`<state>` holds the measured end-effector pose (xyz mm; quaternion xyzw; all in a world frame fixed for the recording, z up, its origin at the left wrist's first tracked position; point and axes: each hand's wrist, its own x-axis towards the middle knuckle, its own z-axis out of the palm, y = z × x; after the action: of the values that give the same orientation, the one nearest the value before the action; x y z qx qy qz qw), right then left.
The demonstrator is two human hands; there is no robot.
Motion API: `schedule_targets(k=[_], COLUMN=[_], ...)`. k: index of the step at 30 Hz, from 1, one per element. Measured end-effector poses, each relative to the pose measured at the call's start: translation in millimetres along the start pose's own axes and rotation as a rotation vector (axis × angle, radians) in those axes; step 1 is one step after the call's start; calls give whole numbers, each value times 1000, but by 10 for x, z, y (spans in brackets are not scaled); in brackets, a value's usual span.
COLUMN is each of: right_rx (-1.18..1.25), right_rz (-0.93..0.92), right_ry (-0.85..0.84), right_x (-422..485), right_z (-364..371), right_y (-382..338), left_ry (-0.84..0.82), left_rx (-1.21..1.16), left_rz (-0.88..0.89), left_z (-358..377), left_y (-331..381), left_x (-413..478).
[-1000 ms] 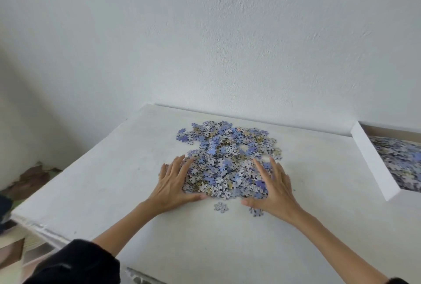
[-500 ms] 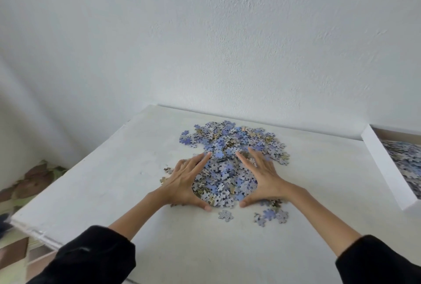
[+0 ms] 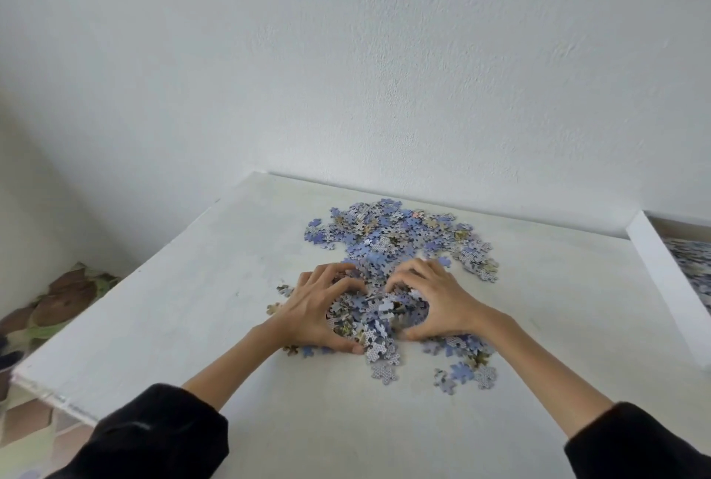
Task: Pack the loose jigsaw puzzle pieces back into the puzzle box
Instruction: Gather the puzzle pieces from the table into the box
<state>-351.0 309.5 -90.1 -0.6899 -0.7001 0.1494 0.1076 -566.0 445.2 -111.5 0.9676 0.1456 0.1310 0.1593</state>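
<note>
A heap of blue, grey and tan jigsaw pieces [image 3: 400, 236] lies in the middle of the white table [image 3: 192, 286]. My left hand [image 3: 321, 309] and my right hand [image 3: 438, 301] curl towards each other and cup a bunched mound of pieces [image 3: 375, 315] between them at the heap's near side. A few stray pieces [image 3: 465, 373] lie on the table near my right wrist. The white puzzle box [image 3: 661, 271] stands open at the right edge, with pieces inside it.
A white wall rises right behind the table. The table's left edge drops to a floor with brown and green shapes [image 3: 57, 297]. Black sleeves cover both my forearms at the bottom of the view.
My hands have gone from lying flat at the sides of the heap to curling inward, drawing pieces together into a mound between them. A few pieces were left behind near my right wrist.
</note>
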Motion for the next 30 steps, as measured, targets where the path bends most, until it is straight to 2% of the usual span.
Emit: schedule_targets(k=[4, 7, 16, 19, 23, 26, 30], right_rx=[133, 137, 97, 174, 355, 436, 527], right_rz=[6, -9, -16, 58, 144, 215, 215], right_ry=[167, 233, 185, 202, 329, 419, 470], right_x=[-43, -50, -38, -33, -22, -35, -62], right_z=[143, 190, 62, 3, -12, -47, -94], right_y=[25, -7, -171, -194, -172, -199, -286], left_ry=[13, 37, 63, 99, 146, 203, 261], left_rx=[-18, -59, -85, -123, -209, -292, -386], left_rz=[42, 59, 100, 139, 172, 154, 86], left_z=[-9, -17, -5, -19, -42, -27, -35], left_y=[3, 11, 9, 14, 30, 16, -29], left_x=[-8, -14, -26, -34, -64, -70, -26])
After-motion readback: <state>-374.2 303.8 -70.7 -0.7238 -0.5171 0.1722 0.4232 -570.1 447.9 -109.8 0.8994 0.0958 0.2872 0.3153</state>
